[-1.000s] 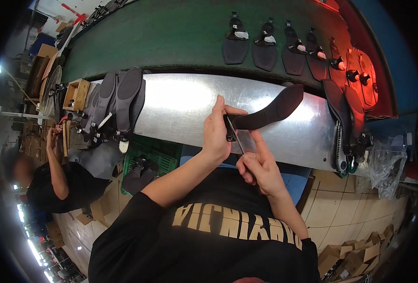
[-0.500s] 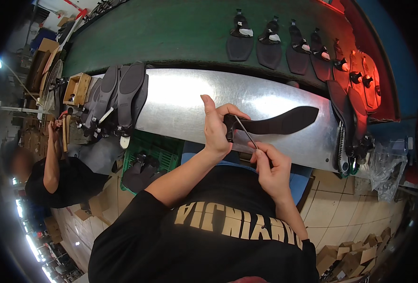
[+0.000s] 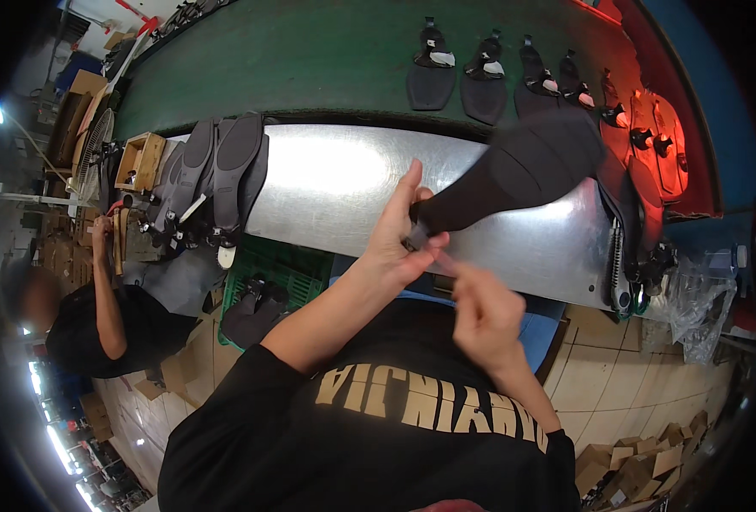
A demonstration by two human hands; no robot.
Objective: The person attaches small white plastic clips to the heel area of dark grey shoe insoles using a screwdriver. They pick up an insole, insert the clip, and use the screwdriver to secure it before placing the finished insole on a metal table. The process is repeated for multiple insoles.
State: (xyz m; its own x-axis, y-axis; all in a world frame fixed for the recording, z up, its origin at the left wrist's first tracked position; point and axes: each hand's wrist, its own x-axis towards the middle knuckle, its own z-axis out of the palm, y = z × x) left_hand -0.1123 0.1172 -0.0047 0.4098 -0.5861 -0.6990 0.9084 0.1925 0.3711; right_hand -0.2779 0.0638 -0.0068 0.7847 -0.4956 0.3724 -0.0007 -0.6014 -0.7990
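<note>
My left hand (image 3: 392, 239) is closed round the narrow end of a dark sandal (image 3: 514, 171), above the near side of the metal worktop. The sandal's broad end points to the far right, sole showing, smeared by motion. Close by on the right, my right hand (image 3: 489, 316) is blurred, its fingers curled together. A pale pinkish streak (image 3: 443, 264) runs between the two hands, too smeared to name. Whether the slim rod is still in the right fingers cannot be made out.
Dark sandals (image 3: 432, 72) stand in a row on the green belt (image 3: 267, 64), some under red light at right. More soles (image 3: 237, 158) lie at the metal worktop's (image 3: 310, 205) left end. A green crate (image 3: 310, 264) sits below. A person (image 3: 109, 324) works at left.
The sandal has swung up and turned, its broad sole now facing me. My left fingers have shifted along its narrow end. My right hand has moved slightly down, and the slim rod no longer shows.
</note>
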